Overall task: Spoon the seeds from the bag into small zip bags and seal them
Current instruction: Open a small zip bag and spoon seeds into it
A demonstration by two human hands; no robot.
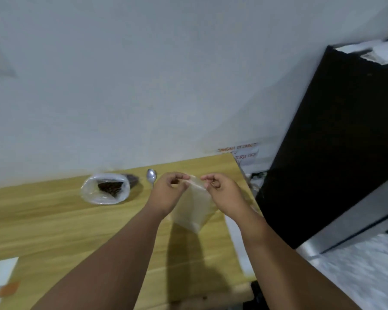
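Pale grey wall rises behind a light wooden worktop that runs across the lower half of the view, with a large black appliance standing at its right end. A paper note with orange handwriting is on the wall just past the worktop's far right corner; the writing is too blurred to read. Both forearms reach in from below. The left grip and the right grip each pinch the top edge of a small zip bag between thumb and curled fingers, one at each end of its mouth. It hangs clear and see-through between the wrists, above the worktop, casting a shadow on the wood below. To the left, well apart from the hands, the seed bag stands on the worktop with its mouth open, and dark seeds show inside. A metal spoon lies on the wood between the seed bag and the left grip, bowl towards the wall. White paper with an orange patch lies at the lower left corner.
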